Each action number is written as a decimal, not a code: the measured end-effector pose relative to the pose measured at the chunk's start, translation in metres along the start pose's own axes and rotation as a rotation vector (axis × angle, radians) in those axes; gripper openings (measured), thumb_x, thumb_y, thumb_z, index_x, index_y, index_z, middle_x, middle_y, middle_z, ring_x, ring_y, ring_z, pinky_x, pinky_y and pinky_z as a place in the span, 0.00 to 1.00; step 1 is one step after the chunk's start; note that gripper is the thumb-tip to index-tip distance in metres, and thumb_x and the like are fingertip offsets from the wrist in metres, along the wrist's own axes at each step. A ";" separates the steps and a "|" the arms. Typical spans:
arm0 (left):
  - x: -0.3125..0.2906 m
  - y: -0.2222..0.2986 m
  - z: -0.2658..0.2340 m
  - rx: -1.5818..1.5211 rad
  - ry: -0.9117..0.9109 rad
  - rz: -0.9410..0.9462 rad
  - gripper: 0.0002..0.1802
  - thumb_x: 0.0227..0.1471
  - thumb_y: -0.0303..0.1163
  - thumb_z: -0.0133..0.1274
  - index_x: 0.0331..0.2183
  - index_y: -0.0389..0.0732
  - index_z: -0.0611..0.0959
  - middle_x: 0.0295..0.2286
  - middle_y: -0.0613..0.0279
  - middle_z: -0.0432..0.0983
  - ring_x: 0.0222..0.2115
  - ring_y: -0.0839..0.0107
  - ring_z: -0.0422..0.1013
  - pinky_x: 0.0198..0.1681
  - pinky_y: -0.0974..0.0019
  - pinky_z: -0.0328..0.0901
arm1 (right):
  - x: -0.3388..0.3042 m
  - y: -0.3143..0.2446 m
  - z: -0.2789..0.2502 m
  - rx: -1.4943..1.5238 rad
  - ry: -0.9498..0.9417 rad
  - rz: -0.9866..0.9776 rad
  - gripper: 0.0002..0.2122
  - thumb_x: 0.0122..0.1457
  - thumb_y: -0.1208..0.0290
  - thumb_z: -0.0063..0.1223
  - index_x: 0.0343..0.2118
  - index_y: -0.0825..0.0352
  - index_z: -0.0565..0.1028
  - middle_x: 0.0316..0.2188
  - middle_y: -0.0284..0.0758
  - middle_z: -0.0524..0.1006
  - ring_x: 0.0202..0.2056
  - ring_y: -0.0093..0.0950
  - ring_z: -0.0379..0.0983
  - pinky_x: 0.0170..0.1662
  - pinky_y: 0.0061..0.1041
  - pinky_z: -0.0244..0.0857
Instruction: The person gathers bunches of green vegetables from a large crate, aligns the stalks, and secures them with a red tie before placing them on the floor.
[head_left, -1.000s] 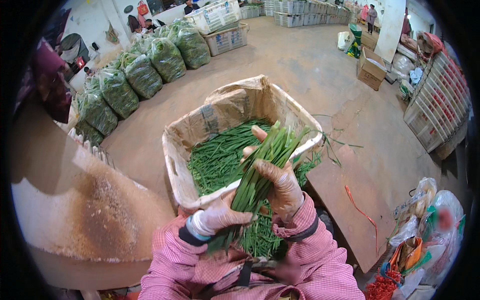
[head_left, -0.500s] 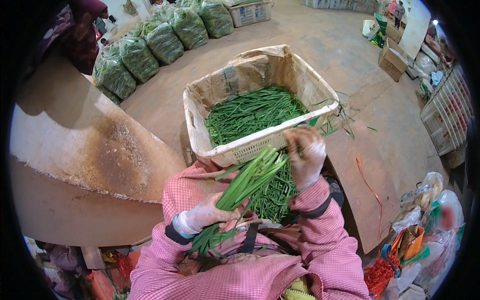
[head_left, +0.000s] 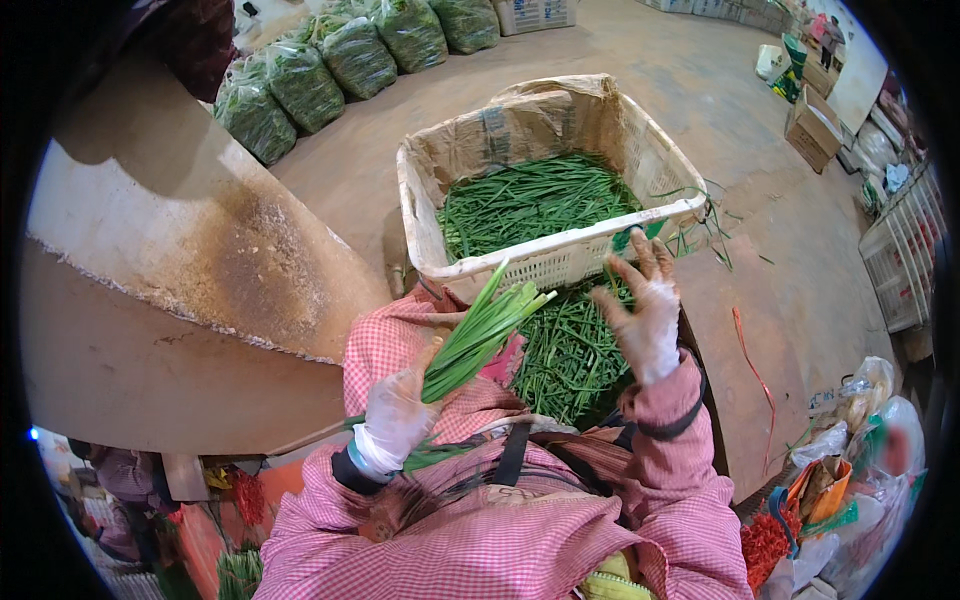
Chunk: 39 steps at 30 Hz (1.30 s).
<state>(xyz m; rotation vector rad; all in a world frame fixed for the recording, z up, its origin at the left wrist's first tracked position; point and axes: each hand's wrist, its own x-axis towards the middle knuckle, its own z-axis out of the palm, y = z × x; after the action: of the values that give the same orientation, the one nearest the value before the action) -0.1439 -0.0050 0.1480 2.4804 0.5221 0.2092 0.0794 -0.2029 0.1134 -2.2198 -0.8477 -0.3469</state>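
My left hand (head_left: 396,412), in a thin clear glove, is closed around a bunch of green chives (head_left: 468,348). The pale cut ends point up and away from me, and the leaf tips hang behind my wrist. My gloved right hand (head_left: 648,312) is raised with its fingers spread, holding nothing. It is just in front of the near rim of a white plastic crate (head_left: 550,247). More chives (head_left: 540,200) lie inside the crate on a brown lining. Below my right hand, a heap of loose green leaves (head_left: 572,350) lies between my lap and the crate.
A stained board (head_left: 300,260) stands at my left. On the right lie a brown board (head_left: 745,360) with a red string (head_left: 752,385), and plastic bags (head_left: 890,440). Filled bags of greens (head_left: 303,85) line the back left. A cardboard box (head_left: 813,128) sits far right.
My right hand has opened from curled fingers to spread ones and moved slightly right. My left hand has tilted the bunch more upright. The whole view has shifted a little.
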 end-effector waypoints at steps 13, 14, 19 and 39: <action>-0.024 -0.033 0.004 -0.876 -0.714 -0.319 0.24 0.42 0.23 0.59 0.44 0.36 0.72 0.29 0.62 0.75 0.27 0.72 0.71 0.32 0.72 0.67 | 0.010 0.052 0.009 0.589 -0.075 0.245 0.23 0.58 0.56 0.46 0.53 0.63 0.64 0.55 0.38 0.62 0.57 0.31 0.55 0.58 0.27 0.48; -0.025 -0.034 0.005 -0.941 -0.733 -0.334 0.25 0.41 0.24 0.59 0.44 0.36 0.71 0.30 0.61 0.75 0.28 0.72 0.71 0.33 0.72 0.67 | 0.017 0.031 -0.005 0.979 -0.150 0.276 0.28 0.58 0.53 0.45 0.58 0.61 0.58 0.58 0.35 0.58 0.60 0.29 0.50 0.60 0.25 0.42; -0.022 -0.020 0.021 -1.279 -0.783 -0.421 0.31 0.39 0.25 0.61 0.47 0.35 0.67 0.33 0.57 0.74 0.32 0.72 0.71 0.36 0.71 0.67 | 0.003 -0.031 0.007 0.939 -0.750 -0.130 0.27 0.62 0.50 0.31 0.58 0.65 0.56 0.58 0.39 0.58 0.59 0.31 0.51 0.61 0.29 0.42; -0.020 -0.020 0.069 -0.734 -0.250 -0.224 0.21 0.42 0.26 0.58 0.41 0.33 0.74 0.29 0.60 0.75 0.29 0.70 0.71 0.34 0.72 0.65 | -0.061 0.005 0.044 0.684 -0.664 0.255 0.49 0.44 0.43 0.57 0.58 0.76 0.46 0.58 0.53 0.51 0.58 0.42 0.52 0.60 0.35 0.45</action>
<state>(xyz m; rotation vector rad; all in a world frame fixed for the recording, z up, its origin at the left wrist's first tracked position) -0.1503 -0.0337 0.0792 1.6907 0.4984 -0.0068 0.0369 -0.2030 0.0516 -1.7392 -0.8272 0.7419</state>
